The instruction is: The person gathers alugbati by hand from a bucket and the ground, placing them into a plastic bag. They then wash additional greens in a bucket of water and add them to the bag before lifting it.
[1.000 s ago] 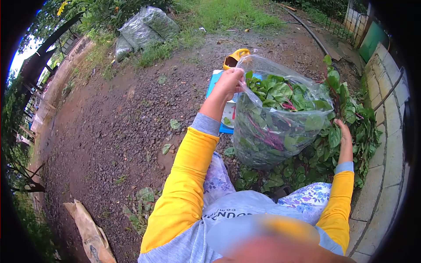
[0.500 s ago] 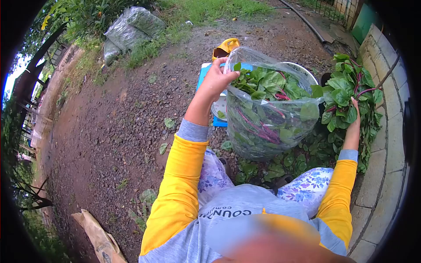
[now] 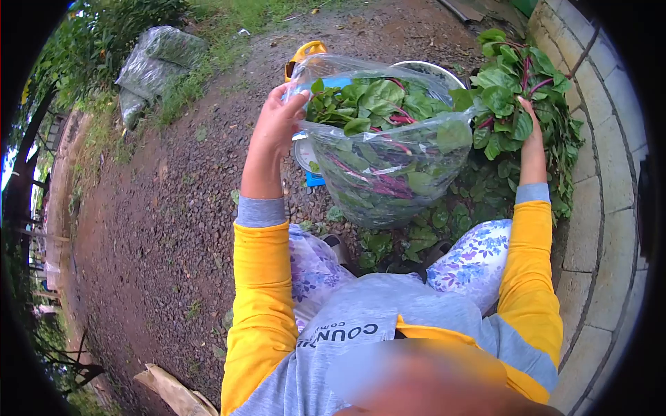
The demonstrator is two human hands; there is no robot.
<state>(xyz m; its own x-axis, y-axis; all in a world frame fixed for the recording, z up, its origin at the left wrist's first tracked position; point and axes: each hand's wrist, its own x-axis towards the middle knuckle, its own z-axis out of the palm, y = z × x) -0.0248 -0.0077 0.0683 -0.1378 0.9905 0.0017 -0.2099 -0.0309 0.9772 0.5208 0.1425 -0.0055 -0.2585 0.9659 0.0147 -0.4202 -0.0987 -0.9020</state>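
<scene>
A clear plastic bag (image 3: 399, 177) bulges with leafy greens that have purple-red stems, and its mouth gapes open toward the top. My left hand (image 3: 279, 114) pinches the bag's rim on the left, fingers closed on the plastic. On the right, my right hand (image 3: 531, 132) is among a bunch of the same purple-stemmed greens (image 3: 517, 87), closed around it; some fingers are hidden by leaves. The bunch is beside the bag's right edge, above a larger heap of greens (image 3: 558, 166) against the wall.
A blue scale with a round white dial (image 3: 303, 152) stands behind the bag, near a yellow object (image 3: 307, 53) and a white bucket rim (image 3: 431, 67). A block wall (image 3: 590, 215) runs along the right. Filled plastic bags (image 3: 159, 59) lie at the upper left. Brown paper (image 3: 173, 390) lies lower left.
My view has turned right, so the surroundings appear farther left. Both hands keep their holds, on the bag's rim and on the bunch of greens.
</scene>
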